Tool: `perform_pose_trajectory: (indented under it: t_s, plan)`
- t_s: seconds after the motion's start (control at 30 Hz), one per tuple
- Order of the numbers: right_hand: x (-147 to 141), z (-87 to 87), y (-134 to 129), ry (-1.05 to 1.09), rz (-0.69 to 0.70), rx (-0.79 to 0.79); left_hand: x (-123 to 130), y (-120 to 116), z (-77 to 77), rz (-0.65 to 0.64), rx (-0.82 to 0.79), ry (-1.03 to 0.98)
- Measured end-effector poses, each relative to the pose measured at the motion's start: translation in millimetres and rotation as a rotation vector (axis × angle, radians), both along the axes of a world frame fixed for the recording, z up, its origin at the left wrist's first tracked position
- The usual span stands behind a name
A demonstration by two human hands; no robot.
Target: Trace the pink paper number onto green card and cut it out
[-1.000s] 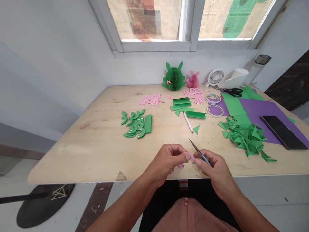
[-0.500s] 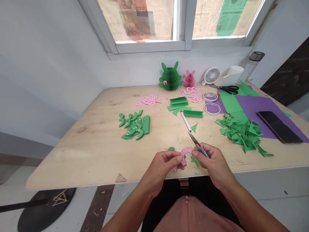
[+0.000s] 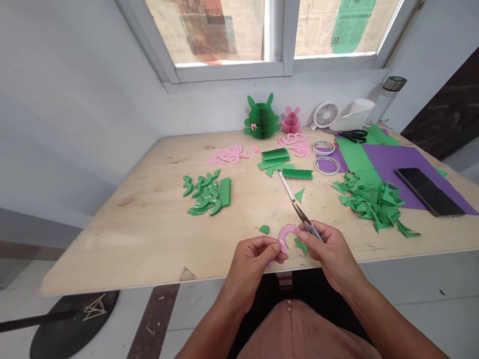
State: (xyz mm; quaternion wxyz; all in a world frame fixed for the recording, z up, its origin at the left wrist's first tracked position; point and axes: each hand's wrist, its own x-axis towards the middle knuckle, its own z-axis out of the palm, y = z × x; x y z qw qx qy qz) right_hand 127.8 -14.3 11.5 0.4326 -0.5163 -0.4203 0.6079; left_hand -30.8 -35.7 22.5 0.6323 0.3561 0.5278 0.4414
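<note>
My left hand [image 3: 256, 259] pinches one end of a pink curved paper piece [image 3: 283, 233] over the table's front edge. Small scissors [image 3: 301, 214] with blue handles are held in my right hand [image 3: 331, 252], their blades pointing away from me and slightly apart. The thumb of that hand also touches the other end of the pink arc. Beneath lie a small green rounded scrap [image 3: 264, 229] and further green scraps [image 3: 301, 245], partly covered by my right hand. A bit of pink paper [image 3: 270, 265] shows below my left fingers.
Cut green curved pieces [image 3: 204, 202] lie left, pink cutouts [image 3: 229, 154] behind them. A white pen [image 3: 287, 186], folded green strips [image 3: 276, 156] and tape rolls [image 3: 326, 165] are mid-table. Right are green scraps [image 3: 377, 204], a phone [image 3: 428, 192] and black scissors [image 3: 352, 135]. Paper figures [image 3: 263, 122] stand behind.
My left hand has shifted slightly, and more of the pink arc and the green rounded scrap beside it show. The whole view has moved a little.
</note>
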Motion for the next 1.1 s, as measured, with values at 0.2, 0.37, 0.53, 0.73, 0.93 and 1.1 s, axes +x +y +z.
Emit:
perform_pose_trajectory:
  t_s: [0.2, 0.37, 0.53, 0.73, 0.93, 1.1]
  plan:
    - [-10, -13.6, -16, -0.116, -0.148, 0.090, 9, -3, -8.3, 0.166, 0.031, -0.049]
    - [-21, -16.1, -20, -0.175, -0.092, 0.138, 20, -5, -10.7, 0.238, 0.046, -0.134]
    - [-26, -14.1, -17, -0.199, -0.102, 0.179, 24, -5, -13.6, 0.263, 0.080, -0.122]
    - [-26, -15.5, -17, -0.195, -0.077, 0.182, 24, -6, -17.3, 0.261, 0.097, -0.088]
    - [-23, -18.0, -16, -0.198, -0.056, 0.135, 21, 0, -12.8, 0.292, 0.064, -0.149]
    - [-20, -19.2, -15, -0.238, -0.027, 0.134, 19, 6, -12.0, 0.293, 0.064, -0.156]
